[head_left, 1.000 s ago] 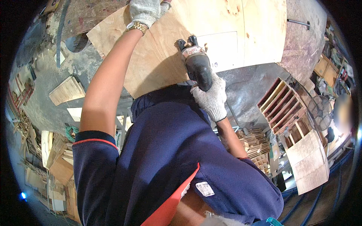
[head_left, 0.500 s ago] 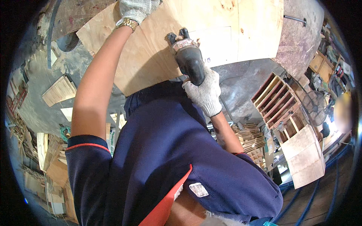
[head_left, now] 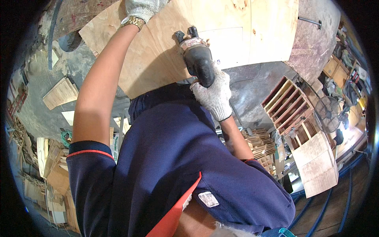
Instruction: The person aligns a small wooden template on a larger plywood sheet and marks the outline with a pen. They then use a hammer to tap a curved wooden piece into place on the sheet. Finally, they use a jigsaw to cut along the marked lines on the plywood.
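Observation:
A large sheet of plywood point(head_left: 158, 51) spans the top of the view, with thin straight lines marked on its right part. My right hand point(head_left: 215, 94), in a white knitted glove, is closed around the rear of a black jigsaw point(head_left: 198, 61). The jigsaw rests on the sheet near its near edge, its two-pronged front pointing away from me. My left hand point(head_left: 145, 8), gloved too, rests on the sheet farther off at upper left. The picture's top edge cuts off most of its fingers. A gold watch is on that wrist.
A slatted wooden rack point(head_left: 287, 104) stands at right, with a pale wooden box point(head_left: 316, 162) below it and a fan point(head_left: 328, 112) beside it. Stacked wood pieces point(head_left: 260, 144) lie behind my right arm. Board offcuts point(head_left: 61, 94) lie on the grey floor at left.
The jigsaw and my right hand have shifted very slightly away from me. My left hand stays in about the same place. A blurred shape at the far right has gone.

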Tool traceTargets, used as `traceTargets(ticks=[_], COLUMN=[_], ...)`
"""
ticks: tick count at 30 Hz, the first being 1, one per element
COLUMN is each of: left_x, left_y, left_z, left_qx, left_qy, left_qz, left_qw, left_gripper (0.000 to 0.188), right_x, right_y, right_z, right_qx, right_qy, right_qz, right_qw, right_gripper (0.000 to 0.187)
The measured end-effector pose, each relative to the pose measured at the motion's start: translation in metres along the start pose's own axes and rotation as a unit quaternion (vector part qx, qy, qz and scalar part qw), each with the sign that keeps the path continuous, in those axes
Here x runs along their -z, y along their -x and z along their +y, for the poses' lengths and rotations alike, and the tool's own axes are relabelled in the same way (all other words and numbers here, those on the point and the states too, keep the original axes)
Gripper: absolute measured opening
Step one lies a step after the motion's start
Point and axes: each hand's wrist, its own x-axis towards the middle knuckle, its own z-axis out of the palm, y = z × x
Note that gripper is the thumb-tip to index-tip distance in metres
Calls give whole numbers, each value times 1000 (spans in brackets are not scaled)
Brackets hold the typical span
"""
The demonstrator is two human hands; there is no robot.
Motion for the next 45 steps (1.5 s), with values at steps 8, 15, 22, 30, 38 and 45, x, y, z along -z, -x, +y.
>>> traceTargets(ticks=[8,15,22,30,38,45], left_x=[-1,-1,1,-10,-7,-14], left_y=[-1,0,-1,-6,-7,-3], left_z=[0,-2,0,-5,-5,-2], left_qx=[1,-5,0,-10,-18,-24], left_qy=[6,11,21,6,25,10], left_qz=[4,13,7,16,43,61], left_qw=[1000,1000,1000,1000,999,998], left_gripper=[77,75,74,76,73,71], right_x=[5,8,5,-1,15,62], right_y=[-1,-7,-2,3,15,61], right_z=[1,-5,-3,-5,-21,-22], right_qx=[-86,-131,-105,7,-39,15], right_qy=[-3,-30,-5,-3,3,-22], right_qz=[-101,-147,-111,27,16,12], right_qw=[991,980,988,1000,999,1000], right_gripper=[76,79,78,32,32,31])
